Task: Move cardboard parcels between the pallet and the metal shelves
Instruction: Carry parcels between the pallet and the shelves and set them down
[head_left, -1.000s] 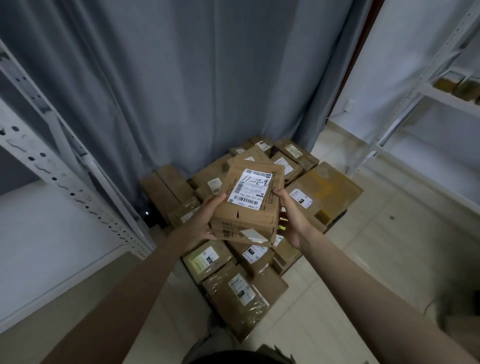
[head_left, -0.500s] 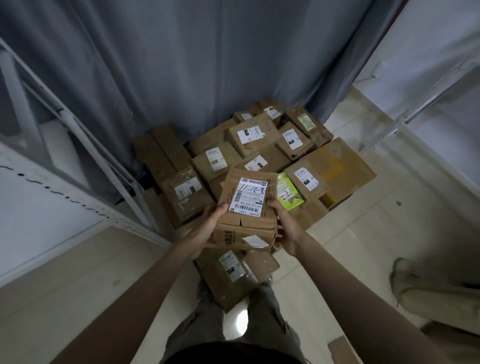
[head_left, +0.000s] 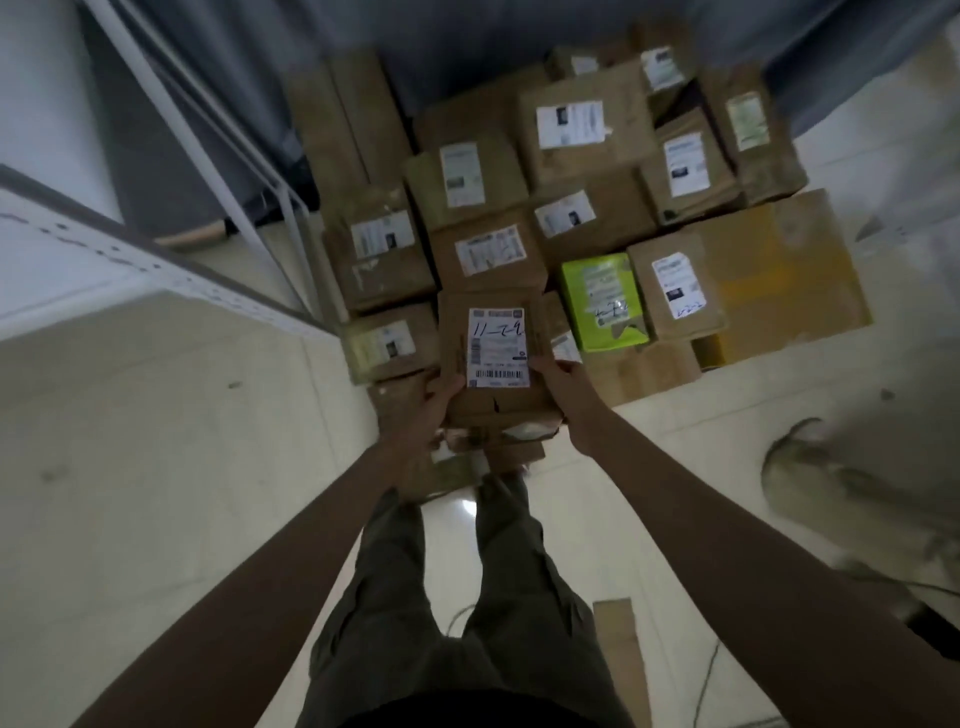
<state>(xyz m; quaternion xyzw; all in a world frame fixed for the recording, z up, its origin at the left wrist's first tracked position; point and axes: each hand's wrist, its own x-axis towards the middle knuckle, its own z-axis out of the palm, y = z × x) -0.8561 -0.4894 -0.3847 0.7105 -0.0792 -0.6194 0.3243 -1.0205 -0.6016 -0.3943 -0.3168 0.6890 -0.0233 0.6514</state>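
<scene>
Item 1, cardboard parcel (head_left: 496, 358): brown, flat, top face bearing a white shipping label (head_left: 497, 347) with handwritten figures and a barcode. We hold it by its near corners, low over the front edge of the parcel stack (head_left: 550, 208); whether it already rests on the boxes beneath we cannot tell, the frame being blurred there.

Item 2, left hand (head_left: 434, 410): fingers wrapped around the parcel's near-left corner, thumb on the top face beside the label.

Item 3, right hand (head_left: 563, 387): fingers curled around the near-right corner, thumb on the top edge.

Item 4, parcel stack: many brown boxes packed close together, most with white labels facing up. Among them a lime-green box (head_left: 602, 301) sits just right of the held parcel, and a large flat carton (head_left: 784, 270) lies at the right end.

Item 5, metal shelf (head_left: 104, 254): white, with a perforated front rail, at the left, near the stack's left edge.

Item 6, grey curtain (head_left: 249, 62): hangs behind the stack.

Item 7, tiled floor (head_left: 156, 467): pale, glossy. A strip of cardboard (head_left: 621, 660) lies on it by our right leg.
</scene>
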